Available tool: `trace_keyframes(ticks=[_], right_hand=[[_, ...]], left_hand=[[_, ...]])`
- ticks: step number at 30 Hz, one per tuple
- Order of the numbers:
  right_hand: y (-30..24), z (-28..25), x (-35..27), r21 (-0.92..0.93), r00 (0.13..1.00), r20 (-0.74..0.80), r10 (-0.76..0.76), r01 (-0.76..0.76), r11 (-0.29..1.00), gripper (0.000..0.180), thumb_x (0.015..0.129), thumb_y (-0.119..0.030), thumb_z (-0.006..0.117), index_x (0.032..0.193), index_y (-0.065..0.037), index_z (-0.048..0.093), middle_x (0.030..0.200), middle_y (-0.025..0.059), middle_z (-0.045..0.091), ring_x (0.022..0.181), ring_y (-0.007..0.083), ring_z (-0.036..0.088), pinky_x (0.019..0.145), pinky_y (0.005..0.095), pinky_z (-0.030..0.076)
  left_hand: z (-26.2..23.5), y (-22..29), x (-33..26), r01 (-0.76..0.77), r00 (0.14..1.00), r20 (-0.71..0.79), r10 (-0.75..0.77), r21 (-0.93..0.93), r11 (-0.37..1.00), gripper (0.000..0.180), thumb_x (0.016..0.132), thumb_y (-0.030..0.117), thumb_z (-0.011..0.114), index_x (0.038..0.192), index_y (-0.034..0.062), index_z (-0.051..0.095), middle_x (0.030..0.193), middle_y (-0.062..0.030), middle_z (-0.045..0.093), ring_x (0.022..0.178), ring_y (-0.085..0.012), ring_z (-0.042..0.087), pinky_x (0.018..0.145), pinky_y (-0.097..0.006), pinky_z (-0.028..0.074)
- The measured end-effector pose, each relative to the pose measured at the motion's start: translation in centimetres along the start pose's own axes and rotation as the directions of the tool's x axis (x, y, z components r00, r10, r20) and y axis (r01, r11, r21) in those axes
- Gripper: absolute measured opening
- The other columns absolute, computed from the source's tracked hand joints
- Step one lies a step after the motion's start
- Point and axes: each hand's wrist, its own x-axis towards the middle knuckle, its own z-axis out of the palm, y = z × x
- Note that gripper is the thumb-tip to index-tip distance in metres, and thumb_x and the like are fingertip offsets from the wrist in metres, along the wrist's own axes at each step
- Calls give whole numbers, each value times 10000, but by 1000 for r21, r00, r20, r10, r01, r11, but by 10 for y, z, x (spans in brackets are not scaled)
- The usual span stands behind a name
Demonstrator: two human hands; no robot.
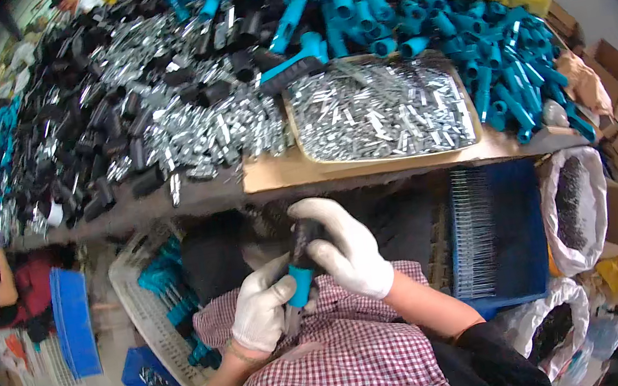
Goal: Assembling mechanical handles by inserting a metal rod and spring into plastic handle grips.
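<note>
Head view: handle [300,273], black top / blue lower end, held over lap below table [275,175] edge. Long axis near upright, top tilted slightly right. Left hand [262,310], gloved, wrapped shut round blue end from lower left. Right hand [344,247], gloved, curled over black upper part from right. Both touching; hands close together, forearms converging from below. Tray of metal bits [380,112] well apart, up on table.
</note>
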Motion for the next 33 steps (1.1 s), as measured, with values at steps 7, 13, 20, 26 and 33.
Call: trace_keyframes(ticks=[7,13,20,26,33], right_hand=[[-14,-8,2,-289,971,0,-240,230,929,360,826,-216,676,1147,-70,607,1027,152,643,972,336,622,862,405,499],[1,-83,45,-373,958,42,-285,279,885,120,815,-144,659,912,-75,669,915,103,666,896,322,631,811,422,510],[76,-200,99,-868,938,-331,-104,-259,424,222,800,-200,706,998,-100,693,926,123,664,906,331,615,812,435,497],[46,-184,96,-793,862,-379,-338,-115,598,119,856,-86,611,951,-56,677,916,151,663,879,349,630,793,426,493],[-25,-64,45,-204,958,256,-128,183,962,121,861,-132,631,963,-76,663,876,110,645,845,328,631,774,421,510]], left_hand=[[-9,-19,13,-224,969,-4,248,417,881,1037,764,709,666,1425,-47,404,955,-66,617,633,-85,558,541,-237,464],[-6,-16,12,-184,971,-33,238,537,823,965,760,695,695,1311,-74,504,793,-48,622,615,-81,558,566,-231,461],[-2,-13,13,-236,958,-23,285,496,835,953,755,666,724,1301,-82,498,743,-25,591,583,-64,522,531,-217,433],[-5,-10,10,-234,953,-49,300,511,827,912,800,630,703,1327,-81,487,735,-23,588,589,-70,531,544,-224,442],[-18,8,18,-296,923,18,384,670,681,811,821,595,697,1323,-22,534,912,-138,682,806,-172,662,734,-297,520]])
